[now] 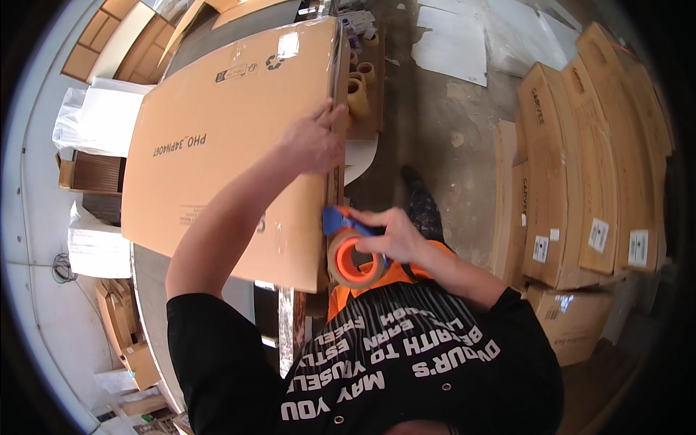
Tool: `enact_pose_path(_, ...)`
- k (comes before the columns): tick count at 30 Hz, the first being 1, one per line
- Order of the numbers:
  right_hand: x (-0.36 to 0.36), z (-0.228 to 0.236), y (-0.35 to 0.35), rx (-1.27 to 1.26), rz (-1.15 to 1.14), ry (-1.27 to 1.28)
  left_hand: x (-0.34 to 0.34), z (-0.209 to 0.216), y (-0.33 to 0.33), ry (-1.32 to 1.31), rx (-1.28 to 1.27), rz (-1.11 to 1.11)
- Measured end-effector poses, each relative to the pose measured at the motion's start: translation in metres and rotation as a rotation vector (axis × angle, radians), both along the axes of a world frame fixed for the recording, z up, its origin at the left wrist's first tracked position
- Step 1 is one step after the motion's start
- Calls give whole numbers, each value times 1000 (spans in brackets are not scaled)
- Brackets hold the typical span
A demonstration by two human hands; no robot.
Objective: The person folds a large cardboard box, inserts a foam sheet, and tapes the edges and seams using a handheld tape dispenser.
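Note:
A large flat brown cardboard box [232, 145] lies in front of me on a long work surface, its long narrow side facing right. My left hand [316, 141] reaches across its top and grips the right edge, fingers bent over toward the narrow side. Beside the box's near right corner, my right hand [395, 235] is closed round a blue tape dispenser [337, 220]. The dispenser carries a tape roll [336, 270] on an orange hub, and its blue head touches or nearly touches the box's side. Whether tape runs from it to the box cannot be made out.
Several tape rolls [356, 94] stand on a brown shelf just beyond the box's right edge. Tall cardboard boxes [554, 167] lean together on the right. White foam-like blocks [109, 112] are at the left. White sheets [453, 43] lie on the floor ahead.

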State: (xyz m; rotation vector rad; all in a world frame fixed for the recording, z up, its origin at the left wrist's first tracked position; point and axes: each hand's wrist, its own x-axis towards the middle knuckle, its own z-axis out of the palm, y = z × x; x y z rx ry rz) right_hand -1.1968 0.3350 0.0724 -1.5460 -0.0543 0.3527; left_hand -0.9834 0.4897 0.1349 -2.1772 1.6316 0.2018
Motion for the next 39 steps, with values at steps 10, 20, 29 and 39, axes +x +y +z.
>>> enact_pose_path(10,-215,-10,80,-205,26,-33,-192,12,77,209,-18,-126)
enact_pose_path(20,-174,5,161,-347,-89,-98,-223,17,84,270,143,-146)
enact_pose_path(29,-191,-43,123,-56,558,148,-223,-12,142,245,-320,-37)
enact_pose_path(39,-175,-76,85,269,-156,18,-230,-11,133,227,-422,-22)
